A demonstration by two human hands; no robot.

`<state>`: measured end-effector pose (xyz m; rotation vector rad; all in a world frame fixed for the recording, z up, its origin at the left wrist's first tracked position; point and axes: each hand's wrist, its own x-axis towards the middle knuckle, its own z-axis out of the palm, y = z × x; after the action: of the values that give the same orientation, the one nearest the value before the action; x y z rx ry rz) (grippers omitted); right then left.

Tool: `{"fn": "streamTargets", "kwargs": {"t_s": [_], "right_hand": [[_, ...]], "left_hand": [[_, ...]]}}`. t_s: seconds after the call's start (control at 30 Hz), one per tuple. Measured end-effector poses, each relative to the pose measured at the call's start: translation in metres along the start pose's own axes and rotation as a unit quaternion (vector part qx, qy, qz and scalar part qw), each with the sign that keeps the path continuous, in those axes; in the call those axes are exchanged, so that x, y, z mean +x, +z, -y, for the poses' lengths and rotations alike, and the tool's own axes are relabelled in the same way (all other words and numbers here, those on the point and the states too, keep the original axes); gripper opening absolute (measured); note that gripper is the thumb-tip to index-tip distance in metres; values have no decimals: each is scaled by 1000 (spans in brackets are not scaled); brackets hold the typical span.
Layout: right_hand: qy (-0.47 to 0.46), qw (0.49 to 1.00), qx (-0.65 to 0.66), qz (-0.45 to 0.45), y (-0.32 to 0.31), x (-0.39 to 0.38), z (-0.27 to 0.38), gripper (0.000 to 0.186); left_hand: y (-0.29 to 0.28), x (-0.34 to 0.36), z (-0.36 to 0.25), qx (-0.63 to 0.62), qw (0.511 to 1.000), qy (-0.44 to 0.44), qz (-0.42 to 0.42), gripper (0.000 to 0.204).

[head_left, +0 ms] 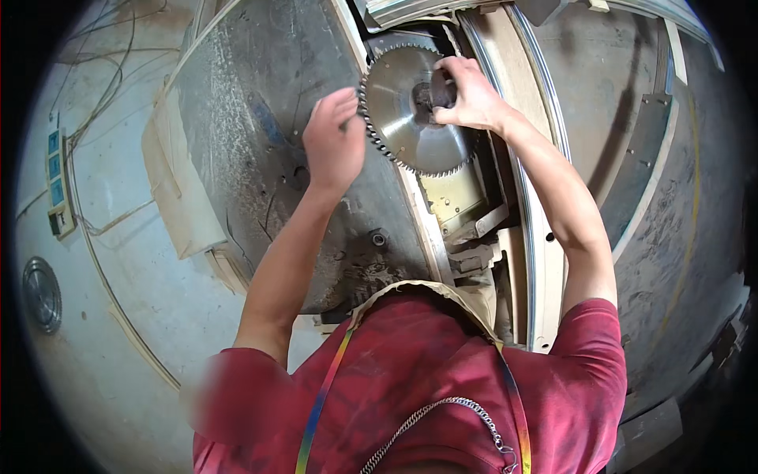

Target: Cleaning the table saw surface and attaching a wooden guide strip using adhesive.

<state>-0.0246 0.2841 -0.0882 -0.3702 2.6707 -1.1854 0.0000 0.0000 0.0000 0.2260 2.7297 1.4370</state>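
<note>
A round toothed saw blade (391,99) sits in the opening of the saw machine, its shiny face turned up toward me. My right hand (470,95) reaches in from the right, thumb and fingers closed round a dark round flange (443,91) at the blade's middle. Beside the blade's left teeth is my left hand (335,142), slightly blurred, with its fingers loosely bent and nothing visible in it. Whether it touches the teeth I cannot tell. Part of the blade's right side is hidden behind my right hand and wrist.
The dark, scuffed machine table (268,103) spreads to the left, with a nut-like metal piece (379,237) near its front. A metal rail (541,197) runs along the right. On the floor lie another round blade (42,295), a power strip (57,178) and cables.
</note>
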Motion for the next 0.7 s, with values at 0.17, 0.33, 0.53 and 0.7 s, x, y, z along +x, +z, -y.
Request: {"fn": "streamTargets", "kwargs": {"t_s": [0.17, 0.33, 0.53, 0.7], "right_hand": [[-51, 998, 28, -27, -36, -56, 93, 87], [-134, 990, -30, 27, 36, -100, 205, 86], [-154, 986, 63, 18, 63, -101, 234, 77], [165, 967, 169, -94, 52, -150, 161, 43]], "left_hand": [[-25, -83, -41, -287, 925, -220, 116, 29], [-36, -159, -35, -460, 822, -316, 116, 28], [-73, -198, 5, -377, 866, -328, 20, 25], [-90, -230, 63, -187, 916, -347, -76, 24]]}}
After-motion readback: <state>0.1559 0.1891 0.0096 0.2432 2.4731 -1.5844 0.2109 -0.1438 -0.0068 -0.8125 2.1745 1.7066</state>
